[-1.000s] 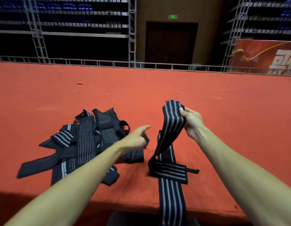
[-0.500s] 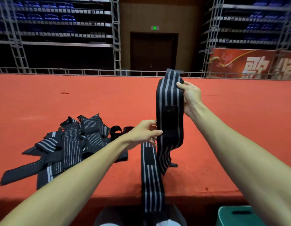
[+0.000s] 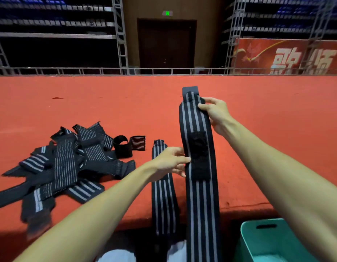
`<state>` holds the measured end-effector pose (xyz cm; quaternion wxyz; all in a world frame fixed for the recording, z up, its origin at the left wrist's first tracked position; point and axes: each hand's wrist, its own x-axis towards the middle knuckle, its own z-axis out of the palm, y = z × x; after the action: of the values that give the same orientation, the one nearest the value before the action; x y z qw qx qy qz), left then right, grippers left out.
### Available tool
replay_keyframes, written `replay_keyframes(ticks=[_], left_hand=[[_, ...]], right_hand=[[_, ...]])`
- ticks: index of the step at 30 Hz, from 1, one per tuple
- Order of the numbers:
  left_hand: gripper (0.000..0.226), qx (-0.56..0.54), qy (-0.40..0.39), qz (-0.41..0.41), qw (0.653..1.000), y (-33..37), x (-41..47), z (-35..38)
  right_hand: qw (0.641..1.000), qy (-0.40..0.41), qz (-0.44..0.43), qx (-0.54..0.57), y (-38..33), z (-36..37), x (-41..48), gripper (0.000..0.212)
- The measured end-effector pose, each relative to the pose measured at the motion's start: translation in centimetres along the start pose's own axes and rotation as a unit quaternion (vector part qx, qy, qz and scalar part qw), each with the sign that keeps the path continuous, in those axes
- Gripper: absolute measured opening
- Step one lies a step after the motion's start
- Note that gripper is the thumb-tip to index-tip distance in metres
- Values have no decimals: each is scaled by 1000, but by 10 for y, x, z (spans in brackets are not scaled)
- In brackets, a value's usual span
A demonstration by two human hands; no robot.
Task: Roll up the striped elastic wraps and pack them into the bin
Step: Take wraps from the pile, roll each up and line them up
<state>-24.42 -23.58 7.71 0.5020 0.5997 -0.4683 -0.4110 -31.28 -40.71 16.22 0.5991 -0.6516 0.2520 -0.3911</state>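
A long black wrap with grey stripes hangs stretched from its top end down past the platform edge, a black hook-and-loop patch on its middle. My right hand pinches its top end. My left hand touches its left edge beside the patch, fingers spread. A second striped wrap lies flat on the red platform, drooping over the front edge, partly under my left hand. A heap of unrolled striped wraps lies at the left. The teal bin stands at the bottom right, below the platform edge.
The red carpeted platform stretches far ahead to a metal railing. Behind it are a dark door, scaffold stands and a red banner. A small black loop lies beside the heap.
The held wrap has been pulled out from a doubled fold into one long straight strip. My left hand moved from pointing at the heap across to the wrap's edge. The bin came into view.
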Motion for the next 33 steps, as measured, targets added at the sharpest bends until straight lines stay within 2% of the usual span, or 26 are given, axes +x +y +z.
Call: replay_keyframes(ticks=[2,4,5,7,8,9,11,14,16,18,20,23,26,29,33], left_hand=[[25,11,-1,-26,1000,-16,7,-1],[12,8,15,-40,999,-32,17,-4],[5,8,37,-46,998,-40,25,-7],[15,26,102,-53,993,-58,43,-15],[9,40,130,-53,989,-66,51,-20],[14,57,150,-55,985,-73,59,-25],[43,95,154,-68,981,-86,73,-35],[57,187,142,-71,969,-102,93,-49],[55,268,151,-58,950,-117,105,-60],[50,367,173,-50,913,-131,114,-71],[47,428,186,-48,883,-145,122,-81],[39,450,228,-43,862,-157,132,-100],[36,467,251,-33,847,-171,138,-117],[35,466,254,-23,847,-180,139,-122],[32,452,253,-30,855,-180,141,-124]], right_hand=[[1000,1,18,-13,22,0,10,21],[999,0,34,-21,40,2,21,22],[999,-2,42,-22,49,3,27,23],[998,-6,62,-30,68,8,40,24],[997,-9,71,-38,78,11,47,23],[996,-13,78,-46,89,14,54,20],[994,-18,87,-60,112,21,70,14],[991,0,96,-90,149,32,96,5],[987,12,112,-114,173,37,113,12],[980,9,128,-150,197,41,125,20],[972,10,126,-196,220,43,134,18],[960,20,103,-261,242,44,136,6],[939,25,59,-337,261,43,131,15],[921,18,31,-387,271,46,130,19],[919,19,32,-392,268,46,129,24]])
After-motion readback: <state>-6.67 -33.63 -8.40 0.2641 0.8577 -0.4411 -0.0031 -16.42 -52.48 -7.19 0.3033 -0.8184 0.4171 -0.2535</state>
